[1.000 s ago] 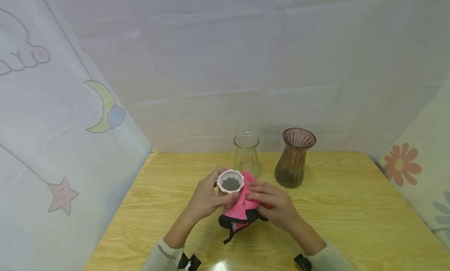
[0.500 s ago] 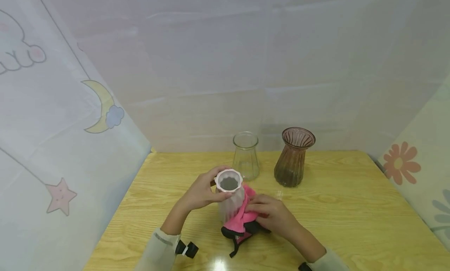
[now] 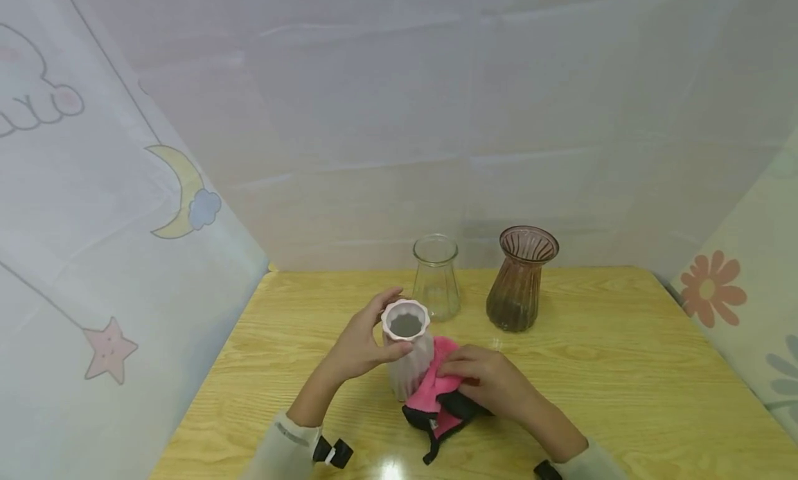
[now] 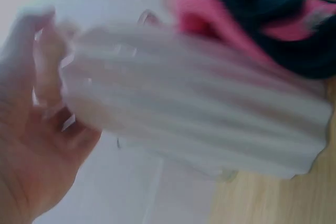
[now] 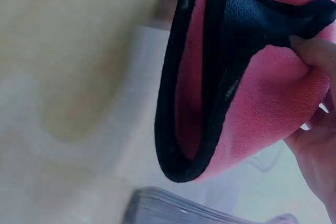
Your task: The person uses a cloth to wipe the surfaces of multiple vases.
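My left hand (image 3: 360, 343) grips a white fluted vase (image 3: 411, 369) near its scalloped rim, thumb in front and fingers behind. In the left wrist view the ribbed side of the vase (image 4: 199, 103) fills the middle, slightly blurred. A pink cloth with black edging (image 3: 430, 390) is bunched in my right hand (image 3: 495, 383), against the vase's right side. The right wrist view shows the folded cloth (image 5: 268, 98) pinched between thumb and fingers.
Behind the hands, a clear glass vase (image 3: 436, 286) stands upright on the wooden table (image 3: 598, 369). To its right is a purple-brown ribbed glass vase (image 3: 522, 279). A pale printed backdrop (image 3: 374, 120) surrounds the table.
The cloth in my right hand has slid down the vase's side, away from the rim and toward me, uncovering more of the white wall. My left hand keeps hold near the rim.
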{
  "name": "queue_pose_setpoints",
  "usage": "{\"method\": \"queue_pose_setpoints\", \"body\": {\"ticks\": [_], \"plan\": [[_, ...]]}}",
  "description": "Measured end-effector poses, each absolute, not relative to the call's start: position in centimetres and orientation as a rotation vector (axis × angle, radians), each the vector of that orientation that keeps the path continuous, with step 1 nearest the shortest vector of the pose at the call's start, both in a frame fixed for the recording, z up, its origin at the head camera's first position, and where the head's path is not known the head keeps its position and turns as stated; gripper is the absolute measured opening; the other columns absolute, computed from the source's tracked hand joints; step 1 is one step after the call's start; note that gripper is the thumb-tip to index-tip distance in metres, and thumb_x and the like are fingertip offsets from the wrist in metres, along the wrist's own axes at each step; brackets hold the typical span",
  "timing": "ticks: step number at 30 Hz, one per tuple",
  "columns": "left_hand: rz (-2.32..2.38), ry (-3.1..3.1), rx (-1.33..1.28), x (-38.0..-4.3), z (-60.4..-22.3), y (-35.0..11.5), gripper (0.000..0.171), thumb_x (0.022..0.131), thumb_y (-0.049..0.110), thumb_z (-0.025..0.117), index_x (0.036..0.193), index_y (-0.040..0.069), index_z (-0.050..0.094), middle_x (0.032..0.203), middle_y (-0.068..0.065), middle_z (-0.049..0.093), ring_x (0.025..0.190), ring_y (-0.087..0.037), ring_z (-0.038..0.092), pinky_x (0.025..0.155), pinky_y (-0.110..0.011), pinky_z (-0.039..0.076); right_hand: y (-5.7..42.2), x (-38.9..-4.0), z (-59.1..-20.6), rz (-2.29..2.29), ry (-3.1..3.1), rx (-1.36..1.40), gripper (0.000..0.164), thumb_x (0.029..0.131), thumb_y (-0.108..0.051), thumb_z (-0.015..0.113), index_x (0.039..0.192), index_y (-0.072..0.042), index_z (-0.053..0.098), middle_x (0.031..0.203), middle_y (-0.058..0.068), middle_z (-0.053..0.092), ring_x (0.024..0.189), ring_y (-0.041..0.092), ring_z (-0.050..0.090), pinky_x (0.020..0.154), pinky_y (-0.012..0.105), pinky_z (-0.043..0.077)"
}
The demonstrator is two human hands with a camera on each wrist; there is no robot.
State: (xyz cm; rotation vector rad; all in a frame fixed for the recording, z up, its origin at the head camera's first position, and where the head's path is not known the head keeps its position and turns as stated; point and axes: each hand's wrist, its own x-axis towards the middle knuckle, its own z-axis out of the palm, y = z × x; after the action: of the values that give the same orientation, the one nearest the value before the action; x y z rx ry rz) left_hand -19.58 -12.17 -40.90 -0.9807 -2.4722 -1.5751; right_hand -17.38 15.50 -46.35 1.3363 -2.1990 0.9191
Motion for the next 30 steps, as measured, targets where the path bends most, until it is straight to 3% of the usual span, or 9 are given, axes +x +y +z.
{"method": "queue_pose_setpoints", "body": {"ticks": [2, 6, 8, 15, 19, 24, 30], "plan": [[-1.528, -2.468, -0.876, -18.9, -40.9, -11.8, 0.086, 0.082, 0.028, 0.085, 0.153, 0.011, 0.04, 0.142, -0.005, 0.057, 0.129, -0.021, 0.054, 0.108, -0.053, 0.043, 15.7, -17.5, -45.4, 0.962, -2.118, 1.326, 0.044, 0.07, 0.01, 0.081, 0.104, -0.018, 0.078, 0.107, 0.001, 0.073, 0.099, 0.02, 0.07, 0.089, 0.017, 0.052], [-1.526, -2.471, -0.706, -17.8, -40.6, -10.8, 0.085, 0.079, 0.03, 0.088, 0.149, 0.009, 0.044, 0.136, -0.006, 0.06, 0.123, -0.025, 0.057, 0.102, -0.054, 0.046, 15.8, -17.9, -43.5, 1.033, -1.915, 1.323, 0.017, 0.093, -0.006, 0.071, 0.107, -0.012, 0.077, 0.11, 0.008, 0.073, 0.103, 0.028, 0.069, 0.099, 0.018, 0.048], [-1.546, -2.479, -0.643, -17.5, -40.4, -10.4, 0.082, 0.079, 0.03, 0.088, 0.146, 0.009, 0.046, 0.13, -0.006, 0.062, 0.118, -0.024, 0.059, 0.099, -0.052, 0.048, 15.5, -18.2, -42.8, 1.049, -1.848, 1.328, 0.018, 0.101, -0.016, 0.063, 0.11, -0.01, 0.077, 0.111, 0.01, 0.073, 0.107, 0.029, 0.068, 0.103, 0.02, 0.046], [-1.513, -2.497, -0.533, -17.2, -40.3, -9.9, 0.071, 0.08, 0.03, 0.087, 0.139, 0.009, 0.054, 0.117, -0.006, 0.068, 0.107, -0.02, 0.063, 0.09, -0.046, 0.05, 14.4, -18.7, -42.5, 1.066, -1.818, 1.368, 0.024, 0.104, -0.021, 0.058, 0.113, -0.008, 0.076, 0.114, 0.014, 0.073, 0.113, 0.03, 0.067, 0.107, 0.025, 0.045], [-1.49, -2.49, -0.564, -17.3, -40.4, -10.1, 0.069, 0.08, 0.031, 0.087, 0.138, 0.01, 0.055, 0.114, -0.004, 0.069, 0.105, -0.019, 0.065, 0.088, -0.044, 0.051, 14.1, -18.7, -43.3, 1.092, -1.869, 1.347, 0.017, 0.094, -0.006, 0.069, 0.11, -0.009, 0.077, 0.113, 0.012, 0.074, 0.111, 0.029, 0.068, 0.104, 0.023, 0.046], [-1.53, -2.472, -0.659, -17.7, -40.4, -10.5, 0.066, 0.081, 0.026, 0.086, 0.137, 0.009, 0.055, 0.115, -0.006, 0.07, 0.106, -0.021, 0.066, 0.088, -0.045, 0.054, 14.1, -18.4, -44.4, 1.087, -1.93, 1.283, 0.048, 0.066, 0.017, 0.075, 0.106, -0.01, 0.078, 0.111, 0.009, 0.074, 0.103, 0.028, 0.07, 0.097, 0.018, 0.049], [-1.547, -2.464, -0.839, -18.6, -40.6, -11.3, 0.062, 0.084, 0.018, 0.083, 0.137, 0.004, 0.053, 0.12, -0.008, 0.068, 0.107, -0.022, 0.065, 0.094, -0.044, 0.055, 14.3, -17.8, -45.8, 1.042, -1.978, 1.282, 0.052, 0.062, 0.017, 0.08, 0.104, -0.012, 0.079, 0.107, 0.005, 0.074, 0.099, 0.026, 0.07, 0.094, 0.018, 0.051]]}}
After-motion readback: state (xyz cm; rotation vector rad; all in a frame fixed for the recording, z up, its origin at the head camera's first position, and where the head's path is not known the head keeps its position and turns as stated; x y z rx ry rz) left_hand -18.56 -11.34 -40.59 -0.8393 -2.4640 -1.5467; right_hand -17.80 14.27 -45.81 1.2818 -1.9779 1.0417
